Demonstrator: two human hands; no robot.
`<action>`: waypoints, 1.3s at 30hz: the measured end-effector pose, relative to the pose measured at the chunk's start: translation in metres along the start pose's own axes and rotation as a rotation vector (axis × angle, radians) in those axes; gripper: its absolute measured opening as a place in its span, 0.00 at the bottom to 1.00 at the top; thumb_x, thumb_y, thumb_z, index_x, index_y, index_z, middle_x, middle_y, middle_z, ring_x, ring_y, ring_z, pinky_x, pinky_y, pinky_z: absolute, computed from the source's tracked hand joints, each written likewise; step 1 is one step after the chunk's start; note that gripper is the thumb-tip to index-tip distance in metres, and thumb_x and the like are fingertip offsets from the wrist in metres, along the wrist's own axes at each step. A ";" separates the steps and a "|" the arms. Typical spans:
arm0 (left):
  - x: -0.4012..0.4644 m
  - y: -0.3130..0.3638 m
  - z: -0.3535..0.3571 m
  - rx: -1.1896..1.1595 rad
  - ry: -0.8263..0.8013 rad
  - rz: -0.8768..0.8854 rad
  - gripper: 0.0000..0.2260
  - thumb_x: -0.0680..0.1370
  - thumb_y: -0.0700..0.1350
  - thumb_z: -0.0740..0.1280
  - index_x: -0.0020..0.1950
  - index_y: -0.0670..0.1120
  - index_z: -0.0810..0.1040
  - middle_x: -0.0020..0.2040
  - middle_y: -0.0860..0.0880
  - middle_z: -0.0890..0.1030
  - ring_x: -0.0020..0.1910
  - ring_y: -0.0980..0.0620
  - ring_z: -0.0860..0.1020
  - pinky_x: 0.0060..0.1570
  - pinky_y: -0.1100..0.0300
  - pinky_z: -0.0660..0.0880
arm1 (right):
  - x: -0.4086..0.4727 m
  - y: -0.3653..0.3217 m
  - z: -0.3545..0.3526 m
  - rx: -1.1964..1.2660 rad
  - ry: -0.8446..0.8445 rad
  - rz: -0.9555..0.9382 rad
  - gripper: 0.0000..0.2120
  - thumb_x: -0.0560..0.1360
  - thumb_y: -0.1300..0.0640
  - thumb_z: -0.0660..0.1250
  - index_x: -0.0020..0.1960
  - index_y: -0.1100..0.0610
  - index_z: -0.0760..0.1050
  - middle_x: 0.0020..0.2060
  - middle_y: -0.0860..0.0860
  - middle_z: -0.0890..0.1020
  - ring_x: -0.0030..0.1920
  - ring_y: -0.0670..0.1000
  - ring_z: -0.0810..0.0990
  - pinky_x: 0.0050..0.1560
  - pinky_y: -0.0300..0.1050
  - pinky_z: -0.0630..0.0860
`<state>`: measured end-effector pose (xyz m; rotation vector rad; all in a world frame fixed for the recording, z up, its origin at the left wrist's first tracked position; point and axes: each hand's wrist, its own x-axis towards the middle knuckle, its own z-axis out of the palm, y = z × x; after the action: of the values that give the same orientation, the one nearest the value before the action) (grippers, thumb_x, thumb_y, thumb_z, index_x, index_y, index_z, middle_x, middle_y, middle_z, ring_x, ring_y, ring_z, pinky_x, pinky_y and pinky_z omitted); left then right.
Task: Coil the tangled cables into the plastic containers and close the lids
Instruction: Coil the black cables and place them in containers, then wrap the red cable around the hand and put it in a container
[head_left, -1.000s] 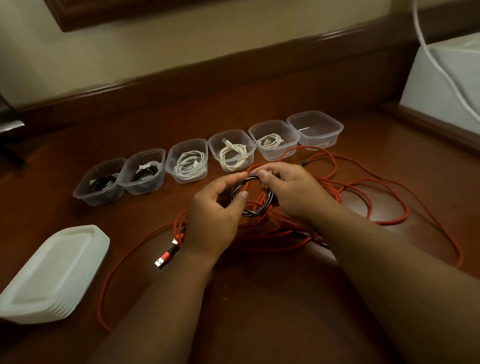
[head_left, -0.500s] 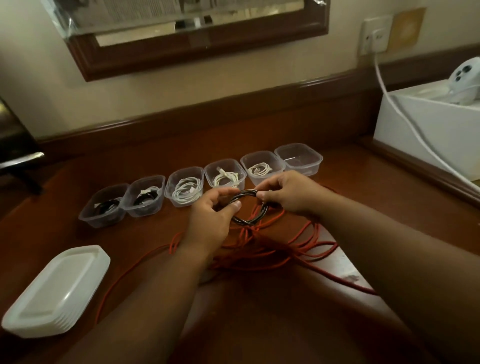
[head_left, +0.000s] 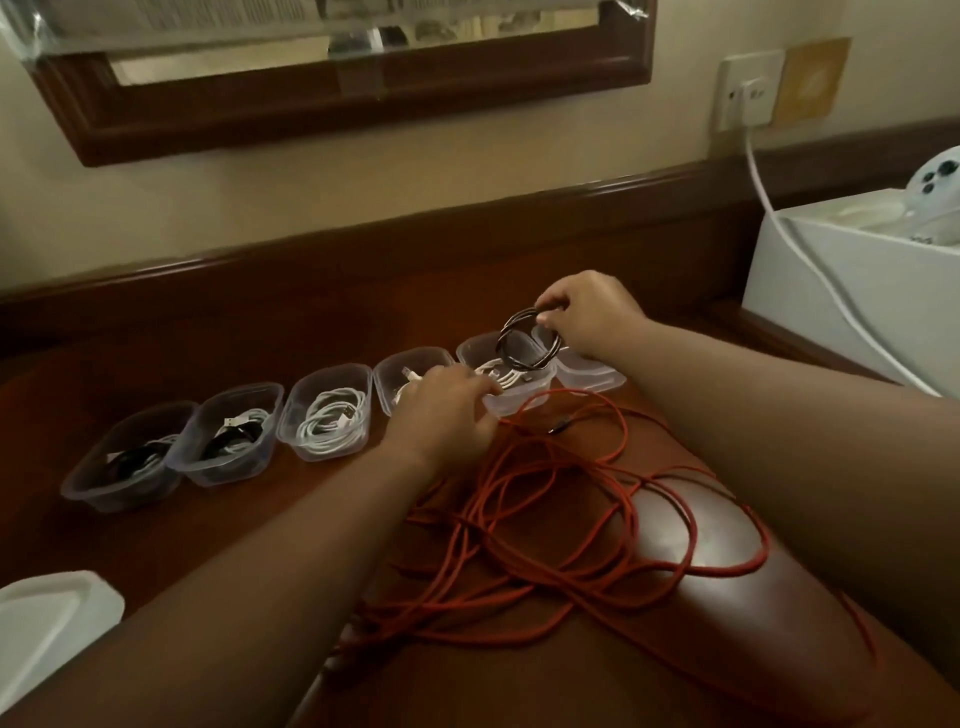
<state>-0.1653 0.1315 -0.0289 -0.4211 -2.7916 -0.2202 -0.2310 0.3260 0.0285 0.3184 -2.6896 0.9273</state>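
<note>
Cables were nearly sorted: the dark coil (head_left: 527, 340), half a second before pinched between both hands over the red cord (head_left: 561, 525), now hung from the right hand (head_left: 587, 312) alone above the empty tub (head_left: 589, 374) at the bench's far edge. The left hand (head_left: 447, 410) had dropped, fingers loosely bent, holding nothing I could see. Clear, thin-walled tubs; stiff glossy coil; matte cord.

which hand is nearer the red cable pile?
Left. The left hand sits at the far edge of the red cable pile, about touching it. The right hand is raised beyond it over the containers, holding the dark coil.
</note>
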 end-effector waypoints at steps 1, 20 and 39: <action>0.003 -0.001 0.004 0.067 -0.012 0.032 0.17 0.78 0.54 0.64 0.66 0.54 0.76 0.62 0.51 0.78 0.62 0.47 0.73 0.58 0.49 0.70 | 0.007 -0.001 0.009 -0.035 -0.013 -0.025 0.09 0.78 0.54 0.69 0.57 0.52 0.82 0.48 0.50 0.83 0.43 0.47 0.79 0.41 0.39 0.74; 0.001 -0.016 0.010 0.162 -0.076 0.130 0.25 0.77 0.61 0.62 0.72 0.56 0.69 0.66 0.52 0.74 0.66 0.49 0.71 0.63 0.48 0.69 | 0.036 -0.008 0.067 -0.504 -0.313 -0.029 0.13 0.80 0.49 0.64 0.53 0.60 0.76 0.37 0.53 0.75 0.42 0.55 0.76 0.41 0.48 0.72; -0.252 -0.033 -0.079 0.004 -0.001 -0.275 0.08 0.73 0.51 0.73 0.48 0.52 0.77 0.44 0.52 0.75 0.45 0.49 0.77 0.42 0.56 0.71 | -0.248 -0.070 0.014 -0.184 -0.569 -0.242 0.10 0.78 0.47 0.67 0.51 0.53 0.81 0.44 0.48 0.80 0.47 0.50 0.78 0.45 0.41 0.71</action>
<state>0.0749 0.0187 -0.0398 -0.0333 -2.8430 -0.2750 0.0189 0.2919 -0.0244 0.9685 -3.1048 0.5728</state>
